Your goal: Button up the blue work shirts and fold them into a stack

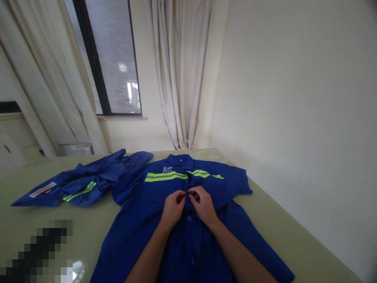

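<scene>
A blue work shirt [141, 208] with yellow-green reflective stripes across the chest lies front up, its collar at the far end. Over its front placket, my left hand [174, 206] and my right hand [202, 202] face each other, fingertips nearly meeting just below the stripe. Each pinches an edge of the placket between thumb and fingers. The exact spot they grip, perhaps with a button, is hidden by the fingers. A button [189, 218] shows on the placket just below my hands.
Left of the shirt lies a second, crumpled blue garment [88, 181] with a reflective stripe. Both rest on a pale green table [294, 236]. A white wall [300, 118] runs along the right; a curtain [185, 70] and a window [114, 59] stand behind. A pixelated dark area covers the lower left.
</scene>
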Available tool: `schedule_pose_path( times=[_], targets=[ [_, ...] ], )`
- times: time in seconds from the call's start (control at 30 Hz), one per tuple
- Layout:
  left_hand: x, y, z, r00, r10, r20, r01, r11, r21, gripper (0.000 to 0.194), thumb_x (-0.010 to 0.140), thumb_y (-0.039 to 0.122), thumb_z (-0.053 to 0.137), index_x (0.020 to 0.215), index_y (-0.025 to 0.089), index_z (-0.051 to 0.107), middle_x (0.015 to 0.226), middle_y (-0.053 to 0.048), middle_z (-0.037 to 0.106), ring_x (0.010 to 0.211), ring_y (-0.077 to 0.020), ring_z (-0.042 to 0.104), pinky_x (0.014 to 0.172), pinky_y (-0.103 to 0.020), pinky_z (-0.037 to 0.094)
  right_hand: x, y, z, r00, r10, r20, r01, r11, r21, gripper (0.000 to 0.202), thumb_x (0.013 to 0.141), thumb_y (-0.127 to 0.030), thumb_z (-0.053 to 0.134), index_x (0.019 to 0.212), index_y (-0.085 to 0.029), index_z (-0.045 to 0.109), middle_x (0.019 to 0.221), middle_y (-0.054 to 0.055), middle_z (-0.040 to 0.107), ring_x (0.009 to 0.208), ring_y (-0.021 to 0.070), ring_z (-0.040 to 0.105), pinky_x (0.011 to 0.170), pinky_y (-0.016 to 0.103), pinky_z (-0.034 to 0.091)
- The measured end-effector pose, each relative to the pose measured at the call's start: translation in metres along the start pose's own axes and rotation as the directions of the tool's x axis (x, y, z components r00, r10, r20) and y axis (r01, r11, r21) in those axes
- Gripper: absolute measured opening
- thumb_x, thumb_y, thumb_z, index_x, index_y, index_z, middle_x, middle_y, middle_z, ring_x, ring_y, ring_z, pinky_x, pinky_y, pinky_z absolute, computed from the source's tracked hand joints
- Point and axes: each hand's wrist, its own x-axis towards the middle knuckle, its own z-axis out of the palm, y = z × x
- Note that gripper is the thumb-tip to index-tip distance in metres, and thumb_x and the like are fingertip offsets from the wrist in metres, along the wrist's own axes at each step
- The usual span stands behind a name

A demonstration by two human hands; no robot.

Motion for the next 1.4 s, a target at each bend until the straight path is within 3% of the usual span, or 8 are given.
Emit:
schedule_pose_path(
  times=[0.37,0.63,0.9,1.0,1.13,1.27,1.4],
  targets=[
    [-0.004,0.006,-0.002,0.992,0.117,-0.045,-0.111,0.987,0.114,0.021,0.090,0.021,0.048,0.091,0.024,0.069,0.089,-0.003,0.071,0.083,-0.0205,0.066,0.080,-0.033,0.048,-0.002,-0.001,0.000,1.000,0.013,0.007,-0.012,0.998,-0.060,0.015,0.092,-0.020,0.056,0.096,-0.022,0.071,0.088,0.003,0.071,0.074,0.0173,0.064,0.069,0.027,0.048],
    [-0.005,0.007,-0.004,0.997,0.066,-0.043,-0.065,0.998,0.015,0.018,0.093,0.033,0.052,0.093,0.023,0.067,0.088,-0.002,0.075,0.084,-0.0201,0.071,0.077,-0.030,0.053,0.000,-0.003,-0.002,0.998,0.010,0.057,-0.009,1.000,-0.016,0.015,0.085,-0.013,0.064,0.093,-0.020,0.075,0.089,0.002,0.068,0.068,0.0145,0.061,0.065,0.025,0.047],
    [0.002,-0.004,-0.004,0.998,0.024,-0.060,-0.025,1.000,-0.012,0.020,0.089,0.035,0.058,0.099,0.019,0.064,0.083,-0.004,0.076,0.077,-0.0199,0.073,0.070,-0.029,0.056,-0.001,-0.005,-0.001,0.999,0.031,-0.011,-0.032,0.996,-0.084,0.011,0.086,-0.017,0.065,0.080,-0.021,0.073,0.083,0.002,0.069,0.075,0.0170,0.064,0.071,0.028,0.048],
    [0.000,-0.002,-0.002,0.998,0.052,-0.039,-0.050,0.997,0.052,0.016,0.091,0.031,0.055,0.100,0.021,0.065,0.085,-0.003,0.075,0.078,-0.0192,0.072,0.071,-0.029,0.055,0.001,0.003,0.001,0.988,0.152,-0.037,-0.151,0.988,0.022,0.009,0.083,-0.021,0.066,0.078,-0.020,0.073,0.078,0.002,0.071,0.071,0.0177,0.065,0.068,0.028,0.049],
    [-0.006,0.006,0.001,0.993,0.112,0.031,-0.116,0.969,0.216,0.022,0.092,0.020,0.054,0.106,0.024,0.070,0.094,-0.003,0.075,0.090,-0.0208,0.069,0.083,-0.032,0.052,0.005,0.021,0.002,0.954,0.286,0.086,-0.294,0.951,0.091,0.014,0.081,-0.027,0.065,0.076,-0.019,0.075,0.071,0.002,0.074,0.067,0.0186,0.067,0.061,0.026,0.050],
    [-0.011,0.013,0.003,0.985,0.152,0.075,-0.170,0.904,0.392,0.025,0.095,0.017,0.050,0.105,0.024,0.072,0.101,-0.005,0.072,0.100,-0.0234,0.064,0.091,-0.035,0.048,0.006,0.024,0.000,0.961,0.250,0.121,-0.258,0.965,0.052,0.018,0.083,-0.026,0.062,0.077,-0.018,0.076,0.071,0.002,0.075,0.068,0.0186,0.068,0.062,0.026,0.051],
    [-0.012,0.017,0.003,0.988,0.145,0.057,-0.153,0.825,0.544,0.030,0.100,0.020,0.042,0.100,0.021,0.071,0.098,-0.008,0.070,0.096,-0.0250,0.062,0.090,-0.037,0.046,0.001,0.011,-0.002,0.981,0.172,0.089,-0.169,0.985,-0.041,0.024,0.088,-0.021,0.055,0.089,-0.020,0.079,0.089,0.004,0.077,0.084,0.0187,0.070,0.080,0.028,0.052]
  ],
)
